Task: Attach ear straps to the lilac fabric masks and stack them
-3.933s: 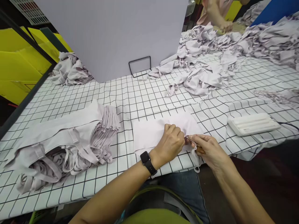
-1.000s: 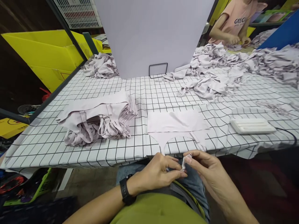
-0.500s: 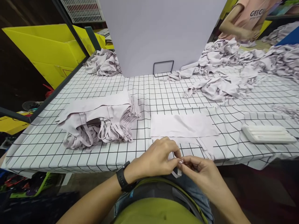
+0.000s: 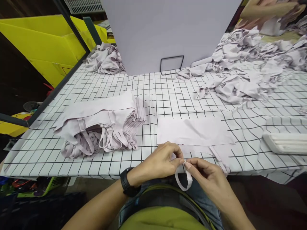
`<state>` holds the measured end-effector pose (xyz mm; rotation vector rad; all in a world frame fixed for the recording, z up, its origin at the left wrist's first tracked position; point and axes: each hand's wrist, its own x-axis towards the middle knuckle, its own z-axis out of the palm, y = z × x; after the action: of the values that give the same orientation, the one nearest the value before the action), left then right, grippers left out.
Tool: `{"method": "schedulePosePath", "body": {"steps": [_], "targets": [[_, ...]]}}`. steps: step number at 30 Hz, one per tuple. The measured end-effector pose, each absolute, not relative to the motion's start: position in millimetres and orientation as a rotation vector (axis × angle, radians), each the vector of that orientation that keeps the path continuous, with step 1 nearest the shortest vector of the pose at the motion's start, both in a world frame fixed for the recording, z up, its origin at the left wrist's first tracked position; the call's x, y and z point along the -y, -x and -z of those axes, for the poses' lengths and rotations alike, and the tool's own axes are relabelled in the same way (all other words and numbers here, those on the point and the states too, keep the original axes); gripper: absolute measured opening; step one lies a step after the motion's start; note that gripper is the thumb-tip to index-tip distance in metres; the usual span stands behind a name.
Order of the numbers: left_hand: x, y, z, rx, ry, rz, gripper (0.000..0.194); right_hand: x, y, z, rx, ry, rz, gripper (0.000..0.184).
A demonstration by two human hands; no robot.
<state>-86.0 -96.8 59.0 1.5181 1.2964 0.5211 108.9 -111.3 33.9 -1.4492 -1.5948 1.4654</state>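
At the near edge of the flat garment (image 4: 195, 131), the left hand (image 4: 161, 162) and right hand (image 4: 209, 177) pinch the strap (image 4: 189, 182) in a narrow grip, presumably for fine control. Left of the flat garment, the stack (image 4: 100, 110) lies layered one way, likely for order.

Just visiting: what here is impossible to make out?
Head view: the pinched part of the strap, covered by the left hand and right hand.
Head view: the right end of the white device, cut off by the right edge.
Head view: the head of the co-worker, cut off by the top edge.
Head view: whatever is behind the board, which blocks sight.
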Motion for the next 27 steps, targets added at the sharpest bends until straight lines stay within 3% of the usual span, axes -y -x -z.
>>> {"method": "schedulePosePath", "body": {"steps": [4, 10, 16, 22, 27], "targets": [[87.6, 83.6, -47.9, -1.365, -1.814, -0.559, 0.007, 108.4, -109.4, -29.9, 1.528, 1.57, -1.316, 0.031], [70.3, 75.6, -24.1, -1.595, -2.363, -0.362, 0.012, 95.7, -105.0, -31.4, 1.134, 1.722, -1.361, 0.035], [63.1, 71.0, -14.5, -1.645, -2.303, -0.505, 0.014, 78.6, -93.0, -27.4, 0.895, 1.635, -1.551, 0.037], [64.9, 72.9, -7.6, -1.539, -2.212, -0.838, 0.008, 61.7, -81.7, -21.7, 0.765, 1.607, -1.524, 0.033], [67.2, 71.8, -5.3, -1.501, -2.337, -0.877, 0.015, 56.7, -77.9, -23.3, 0.664, 1.594, -1.51, 0.032]]}}
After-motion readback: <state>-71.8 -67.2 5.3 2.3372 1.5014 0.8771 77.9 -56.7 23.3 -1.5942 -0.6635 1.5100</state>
